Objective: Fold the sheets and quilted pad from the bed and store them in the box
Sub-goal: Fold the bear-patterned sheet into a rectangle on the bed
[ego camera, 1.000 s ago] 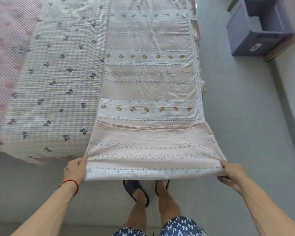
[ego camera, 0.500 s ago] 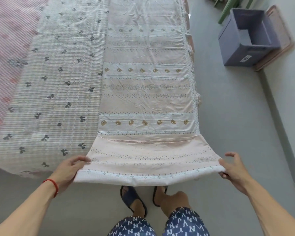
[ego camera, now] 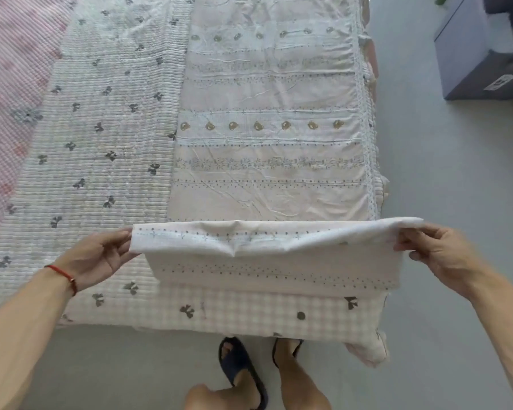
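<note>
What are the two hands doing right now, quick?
Left hand: pinching the left corner of the pink sheet.
Right hand: pinching the sheet's right corner.

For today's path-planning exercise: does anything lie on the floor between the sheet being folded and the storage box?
Nothing visible does. Both hands, left and right, pinch the pink sheet at the bed's foot; bare grey floor runs to the grey-blue box, partly out of frame.

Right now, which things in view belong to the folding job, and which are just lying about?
Job: sheet, pinched at its near edge by left hand and right hand; quilted pad; box.
Lying about: slippers; pink blanket.
</note>
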`<action>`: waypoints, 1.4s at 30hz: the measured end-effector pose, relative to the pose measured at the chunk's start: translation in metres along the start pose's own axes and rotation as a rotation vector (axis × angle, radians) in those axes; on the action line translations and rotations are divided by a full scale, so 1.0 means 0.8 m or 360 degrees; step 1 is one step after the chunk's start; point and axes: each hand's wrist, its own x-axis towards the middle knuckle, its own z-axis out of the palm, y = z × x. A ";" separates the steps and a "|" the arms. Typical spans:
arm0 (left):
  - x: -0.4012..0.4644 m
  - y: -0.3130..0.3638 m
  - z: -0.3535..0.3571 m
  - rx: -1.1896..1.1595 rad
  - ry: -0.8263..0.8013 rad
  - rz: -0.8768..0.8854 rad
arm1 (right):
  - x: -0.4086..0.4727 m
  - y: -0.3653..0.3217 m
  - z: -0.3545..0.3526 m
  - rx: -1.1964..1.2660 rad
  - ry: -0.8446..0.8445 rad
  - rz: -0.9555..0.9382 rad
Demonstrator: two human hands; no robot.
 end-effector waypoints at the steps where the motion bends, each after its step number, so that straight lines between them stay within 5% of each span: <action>1: 0.020 0.005 0.010 -0.0012 -0.0007 0.0008 | 0.032 -0.003 0.007 -0.0107 0.0082 -0.0067; 8: 0.158 0.003 0.059 0.0406 0.0174 -0.0050 | 0.207 0.046 0.041 -0.0609 0.0503 -0.0022; 13: 0.202 -0.003 0.055 0.1111 0.0375 0.0310 | 0.186 0.052 0.075 -0.1022 0.0717 -0.0224; 19: 0.213 -0.006 0.053 0.1131 0.0583 0.0603 | 0.182 0.056 0.081 -0.1102 0.0840 -0.0442; 30: 0.231 0.002 0.072 0.1257 0.0698 0.0777 | 0.201 0.057 0.080 -0.0985 0.0838 -0.0384; 35: 0.208 -0.017 0.078 0.1411 0.0630 0.0830 | 0.183 0.057 0.079 -0.0887 0.0718 -0.0141; 42: 0.130 -0.119 -0.006 0.1183 0.0297 0.0546 | 0.076 0.107 0.029 -0.0640 0.0035 0.0260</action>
